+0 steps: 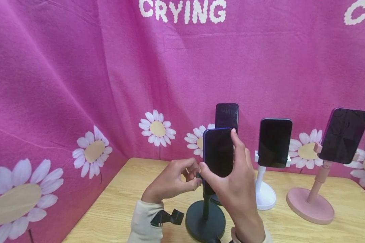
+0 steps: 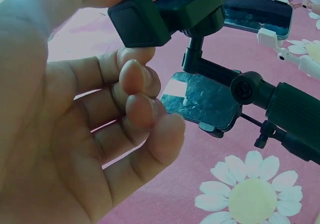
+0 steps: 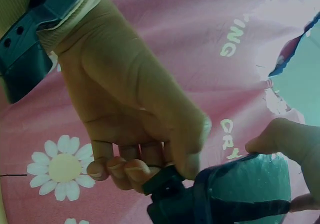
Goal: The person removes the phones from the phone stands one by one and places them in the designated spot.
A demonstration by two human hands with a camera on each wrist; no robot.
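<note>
A smartphone [image 1: 218, 152] with a dark screen and blue edge stands upright at the head of a black phone stand [image 1: 205, 221]. My right hand [image 1: 238, 182] grips it by the edges, thumb at the left side, a finger at the top right corner. My left hand [image 1: 173, 179] pinches the left side of the stand's black clamp [image 2: 140, 23] between thumb and index finger. In the right wrist view, the left hand [image 3: 135, 93] is at the clamp jaw, and the right hand [image 3: 295, 144] spans the phone [image 3: 250, 184] at the frame's edge.
Behind stands another dark phone [image 1: 226, 113] on a dark stand. To the right, a white stand [image 1: 266, 195] and a pink stand [image 1: 310, 206] each hold a phone. All stand on a wooden table [image 1: 109, 216], before a magenta flowered cloth [image 1: 176, 74].
</note>
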